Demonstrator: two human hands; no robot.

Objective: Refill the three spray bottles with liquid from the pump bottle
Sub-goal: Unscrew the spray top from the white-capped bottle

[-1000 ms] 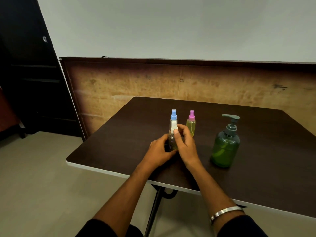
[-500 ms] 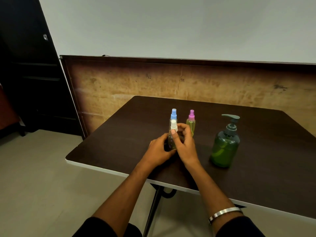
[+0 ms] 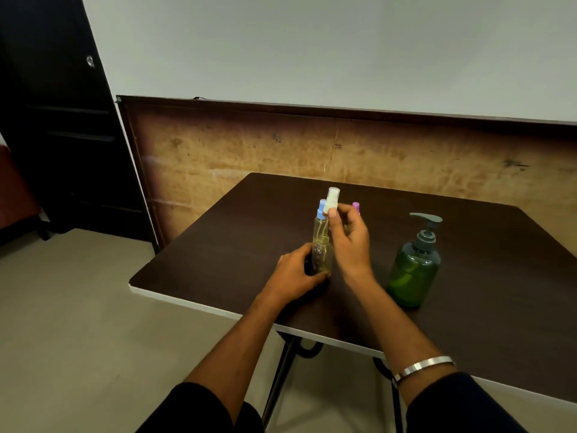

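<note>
My left hand (image 3: pixel 296 273) grips the upright spray bottle (image 3: pixel 321 256) on the table (image 3: pixel 218 245), my right hand (image 3: pixel 349 242) pinches its white sprayer head (image 3: pixel 331 198) lifted above, and the pump bottle (image 3: pixel 413 267) stands just right, nearer that hand.

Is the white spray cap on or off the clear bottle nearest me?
Off. The right hand pinches the white spray cap lifted above the small clear spray bottle, its dip tube trailing into the neck; the left hand grips the bottle.

Head view: looking forward and down from the person's head, facing the table (image 3: pixel 468 276) and the wall (image 3: pixel 312 42) beyond.
Nearness: sitting close, forearms filling the lower frame.
</note>
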